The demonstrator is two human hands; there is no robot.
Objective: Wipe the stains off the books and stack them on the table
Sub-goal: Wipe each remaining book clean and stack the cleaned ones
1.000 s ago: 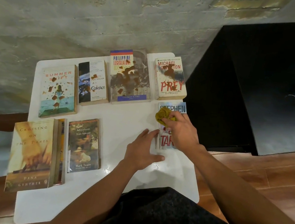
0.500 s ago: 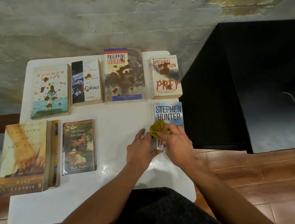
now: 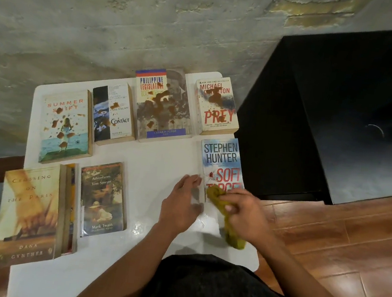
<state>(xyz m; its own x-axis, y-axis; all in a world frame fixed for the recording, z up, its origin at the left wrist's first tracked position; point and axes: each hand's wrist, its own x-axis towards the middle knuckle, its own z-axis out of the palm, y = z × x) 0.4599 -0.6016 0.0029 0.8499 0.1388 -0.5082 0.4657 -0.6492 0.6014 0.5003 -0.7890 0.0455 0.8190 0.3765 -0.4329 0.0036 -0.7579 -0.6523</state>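
Observation:
My right hand (image 3: 247,216) grips a yellow-green cloth (image 3: 226,216) on the lower end of the Stephen Hunter book (image 3: 221,161) at the table's right edge. My left hand (image 3: 183,204) lies flat, fingers straight, against that book's left side. Brown stains mark four books along the back: Summer Shift (image 3: 65,127), Contact (image 3: 113,113), Philippine Legislature (image 3: 164,105) and Prey (image 3: 217,106). Tom Sawyer (image 3: 103,200) lies front left. Crossing on the Paris (image 3: 28,216) tops a stack at the left edge.
The small white table (image 3: 161,159) stands against a rough grey wall. A black cabinet (image 3: 330,115) is close on the right, with wooden floor (image 3: 337,252) below it. My dark-clothed lap sits at the table's near edge.
My right hand has drawn the cloth down the Stephen Hunter cover toward me, uncovering the title. My left hand stays beside the book.

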